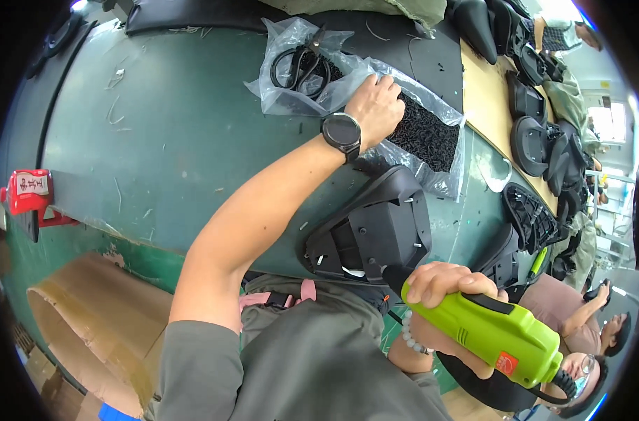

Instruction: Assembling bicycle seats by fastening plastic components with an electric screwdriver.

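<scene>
**Inspector A:** Left hand (376, 105)?

**Inspector B:** It is reaching into the clear plastic bag (432, 112) of small black parts (425, 137) on the green table (158, 140), fingers curled down; what they are gripping, I cannot tell.

**Inspector A:** Right hand (442, 284)?

**Inspector B:** It is closing firmly around a lime-green power tool (498, 333), whose tip is sitting at the black moulded plastic piece (376, 228) at the table's near edge.

**Inspector A:** Anything nearby?

**Inspector B:** Black scissors (302, 67) are lying on the bag.
</scene>
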A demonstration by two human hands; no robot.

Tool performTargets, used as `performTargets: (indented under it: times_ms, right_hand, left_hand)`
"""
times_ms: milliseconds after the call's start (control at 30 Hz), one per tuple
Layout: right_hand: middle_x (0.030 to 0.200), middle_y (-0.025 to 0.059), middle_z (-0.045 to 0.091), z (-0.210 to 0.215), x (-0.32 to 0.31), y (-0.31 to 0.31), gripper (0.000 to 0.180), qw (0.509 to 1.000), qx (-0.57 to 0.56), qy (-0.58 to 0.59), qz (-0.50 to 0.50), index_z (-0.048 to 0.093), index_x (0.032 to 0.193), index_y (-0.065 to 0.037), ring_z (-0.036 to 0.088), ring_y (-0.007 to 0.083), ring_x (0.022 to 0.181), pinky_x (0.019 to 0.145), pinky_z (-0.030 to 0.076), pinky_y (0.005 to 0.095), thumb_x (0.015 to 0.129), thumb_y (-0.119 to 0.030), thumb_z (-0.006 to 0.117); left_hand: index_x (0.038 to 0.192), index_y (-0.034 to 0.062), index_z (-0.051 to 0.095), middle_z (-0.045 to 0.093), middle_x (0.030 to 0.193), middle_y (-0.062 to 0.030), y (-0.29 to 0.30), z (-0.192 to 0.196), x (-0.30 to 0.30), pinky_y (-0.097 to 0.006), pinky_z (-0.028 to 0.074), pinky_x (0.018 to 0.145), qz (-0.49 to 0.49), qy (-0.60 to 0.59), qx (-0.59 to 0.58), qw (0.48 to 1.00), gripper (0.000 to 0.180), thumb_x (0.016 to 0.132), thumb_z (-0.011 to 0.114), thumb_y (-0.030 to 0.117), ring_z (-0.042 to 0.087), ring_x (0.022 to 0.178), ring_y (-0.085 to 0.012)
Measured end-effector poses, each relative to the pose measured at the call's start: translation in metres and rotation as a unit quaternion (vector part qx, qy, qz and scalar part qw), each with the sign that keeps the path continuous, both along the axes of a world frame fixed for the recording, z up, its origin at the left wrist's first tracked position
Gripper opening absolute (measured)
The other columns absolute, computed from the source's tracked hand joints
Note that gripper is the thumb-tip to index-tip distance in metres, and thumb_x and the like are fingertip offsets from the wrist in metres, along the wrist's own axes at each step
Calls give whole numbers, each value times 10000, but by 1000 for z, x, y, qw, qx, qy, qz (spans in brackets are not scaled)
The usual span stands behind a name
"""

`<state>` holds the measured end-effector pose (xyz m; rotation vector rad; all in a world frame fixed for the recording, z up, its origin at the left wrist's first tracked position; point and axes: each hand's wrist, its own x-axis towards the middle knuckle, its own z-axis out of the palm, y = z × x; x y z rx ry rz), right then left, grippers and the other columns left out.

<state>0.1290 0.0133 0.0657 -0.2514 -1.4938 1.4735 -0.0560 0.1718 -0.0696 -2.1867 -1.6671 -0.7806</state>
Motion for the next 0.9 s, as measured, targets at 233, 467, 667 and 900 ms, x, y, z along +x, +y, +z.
performTargets:
  times_ms: [233, 467, 667, 900]
  right_hand:
    - [708, 132, 612, -4, -10, -9, 333, 997, 42, -18, -67, 534, 1043, 14, 591, 244, 530, 496, 505, 358, 848, -233, 642]
    - [708, 108, 614, 10, 10, 1, 400, 996, 66, -23, -62, 482, 1151, -30, 609, 275, 545, 530, 533, 400, 827, -188, 656]
    - [845, 86, 606, 48, 30, 14, 557, 988, 83, -130, 17, 372, 1227, -116, 632, 288, 666, 615, 547, 417, 778, -78, 698]
    - [831, 113, 588, 35, 37, 16, 676, 993, 104, -60, -4, 400, 1257, -53, 605, 276, 636, 609, 509, 404, 800, -524, 562]
  left_hand:
    - [778, 108, 676, 630, 899, -17, -10, 5, 0, -339, 442, 804, -50, -63, -18, 997, 105, 802, 647, 206, 549, 937, -208]
    - [738, 89, 603, 636, 1020, -52, -140, 57, 11, -403, 464, 870, -255, -235, -68, 935, 144, 728, 711, 185, 575, 1042, -243]
    - [770, 108, 651, 636, 1027, 10, -178, 71, 24, -418, 412, 981, -232, -165, -79, 955, 59, 743, 665, 159, 531, 1145, -203]
    - [801, 34, 685, 627, 969, -39, -183, 76, 41, -451, 376, 1020, -251, -187, -70, 947, 137, 767, 623, 152, 529, 1090, -239]
